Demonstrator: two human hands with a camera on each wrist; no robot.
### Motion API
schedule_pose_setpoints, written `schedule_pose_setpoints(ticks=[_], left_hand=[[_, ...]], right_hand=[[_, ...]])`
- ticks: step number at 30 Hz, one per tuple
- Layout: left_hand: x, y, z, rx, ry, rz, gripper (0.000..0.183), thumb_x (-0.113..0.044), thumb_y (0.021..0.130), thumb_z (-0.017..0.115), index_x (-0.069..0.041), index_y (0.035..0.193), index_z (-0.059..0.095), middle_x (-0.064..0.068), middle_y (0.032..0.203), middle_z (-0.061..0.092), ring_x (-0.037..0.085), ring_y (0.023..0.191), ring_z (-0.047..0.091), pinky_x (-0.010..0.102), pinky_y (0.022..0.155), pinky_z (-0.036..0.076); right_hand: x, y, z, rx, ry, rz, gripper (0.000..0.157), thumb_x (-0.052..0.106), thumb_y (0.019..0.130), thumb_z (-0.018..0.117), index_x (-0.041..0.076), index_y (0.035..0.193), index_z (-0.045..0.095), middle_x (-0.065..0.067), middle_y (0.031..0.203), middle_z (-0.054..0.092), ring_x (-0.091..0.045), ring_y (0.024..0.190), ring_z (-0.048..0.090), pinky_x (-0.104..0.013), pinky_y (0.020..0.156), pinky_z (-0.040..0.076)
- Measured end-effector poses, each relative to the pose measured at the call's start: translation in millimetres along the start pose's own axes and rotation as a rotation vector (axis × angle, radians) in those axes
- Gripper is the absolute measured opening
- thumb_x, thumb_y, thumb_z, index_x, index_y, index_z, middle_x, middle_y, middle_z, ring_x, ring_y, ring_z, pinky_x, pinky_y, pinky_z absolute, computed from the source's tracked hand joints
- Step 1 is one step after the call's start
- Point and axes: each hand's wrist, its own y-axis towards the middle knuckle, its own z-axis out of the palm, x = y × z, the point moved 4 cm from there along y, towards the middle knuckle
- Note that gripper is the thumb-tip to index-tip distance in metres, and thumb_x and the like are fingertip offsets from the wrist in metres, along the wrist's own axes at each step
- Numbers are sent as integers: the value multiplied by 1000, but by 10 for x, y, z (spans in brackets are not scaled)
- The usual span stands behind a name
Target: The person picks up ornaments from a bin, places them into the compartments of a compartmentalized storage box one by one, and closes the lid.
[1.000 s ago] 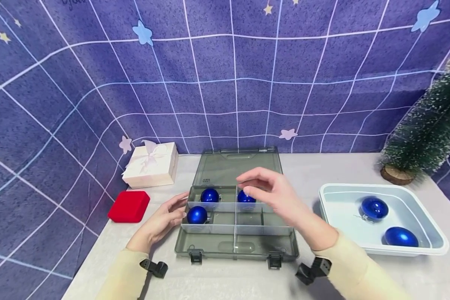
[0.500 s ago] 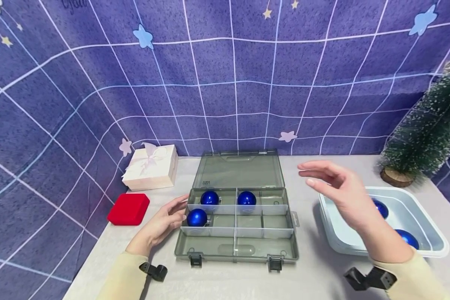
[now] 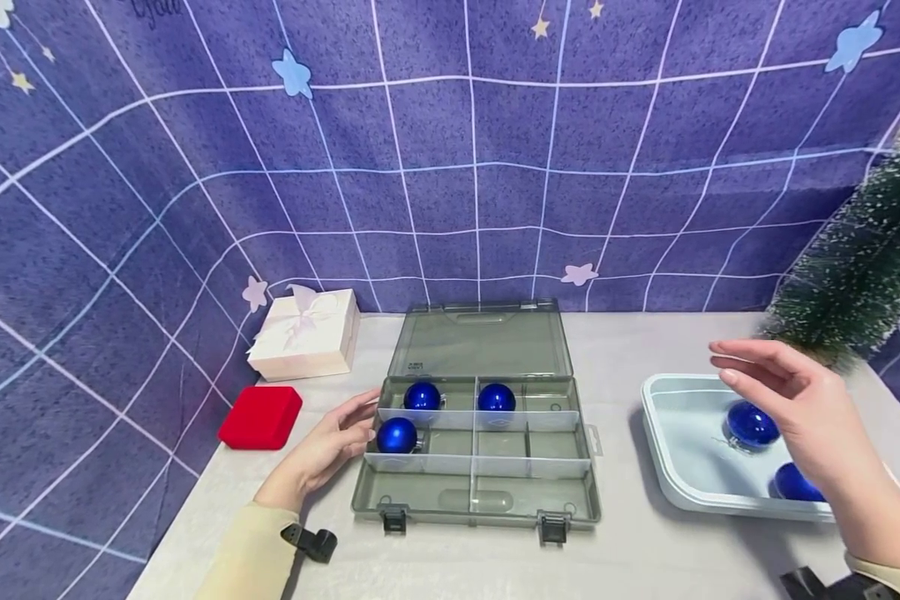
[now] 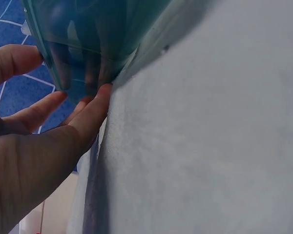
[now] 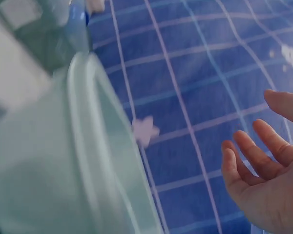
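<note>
A grey see-through divided box (image 3: 480, 492) lies with its lid (image 3: 487, 342) tipped back. It holds three blue Christmas baubles: one bauble (image 3: 422, 397) at the back left, another bauble (image 3: 497, 398) in the back row right of the middle divider, and a third bauble (image 3: 397, 435) in the middle row at left. My left hand (image 3: 336, 437) rests against the box's left side, its fingertips on the wall and thumb near the rim in the left wrist view. My right hand (image 3: 806, 408), holding nothing, hovers over the pale blue tray (image 3: 675, 483), near the glossy bauble (image 3: 750, 425) and another bauble (image 3: 795, 483).
On the left sit a red box (image 3: 261, 417) and a white gift box (image 3: 305, 333) with a ribbon bow. A small frosted Christmas tree (image 3: 862, 258) stands behind the tray. A purple gridded cloth (image 3: 480, 192) hangs at the back.
My right hand has moved right, from the bauble in the box's back row to above the tray, leaving that bauble behind. The left hand stays at the box.
</note>
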Motion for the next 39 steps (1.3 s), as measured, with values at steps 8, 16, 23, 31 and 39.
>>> schedule_pose_setpoints(ticks=[8, 16, 23, 31, 39], left_hand=[[10, 3, -7, -6, 11, -7, 74, -1, 94, 56, -5, 161, 24, 27, 161, 24, 40, 140, 34, 43, 105, 38], [25, 14, -10, -8, -3, -19, 74, 2, 95, 56, -5, 162, 24, 27, 162, 24, 39, 143, 31, 37, 101, 42], [15, 13, -6, -11, -12, -16, 74, 3, 96, 56, -5, 161, 24, 28, 161, 25, 33, 135, 39, 30, 94, 45], [7, 14, -8, -4, -37, -12, 73, 5, 96, 55, -5, 161, 24, 28, 161, 25, 26, 124, 45, 26, 85, 45], [22, 19, -20, -3, -27, -9, 74, 3, 95, 56, -4, 161, 24, 28, 161, 25, 34, 137, 36, 31, 96, 45]], right_hand=[[-404, -147, -477, -38, -258, 130, 37, -1, 98, 64, 4, 135, 65, 23, 119, 69, 10, 108, 60, -5, 88, 38], [-740, -209, -708, -51, -422, 315, 26, 24, 99, 69, 28, 125, 68, 40, 108, 57, 20, 106, 43, -2, 80, 30], [-840, -225, -793, -1, -570, 375, 32, 31, 97, 71, 10, 121, 70, 44, 101, 48, 17, 96, 37, -10, 73, 33], [-969, -260, -809, 82, -406, 464, 38, 10, 96, 69, 48, 97, 68, 35, 92, 59, 7, 77, 57, -19, 65, 50], [-1045, -242, -800, 121, -383, 475, 39, 4, 95, 69, 43, 95, 69, 32, 91, 59, 5, 78, 59, -23, 65, 54]])
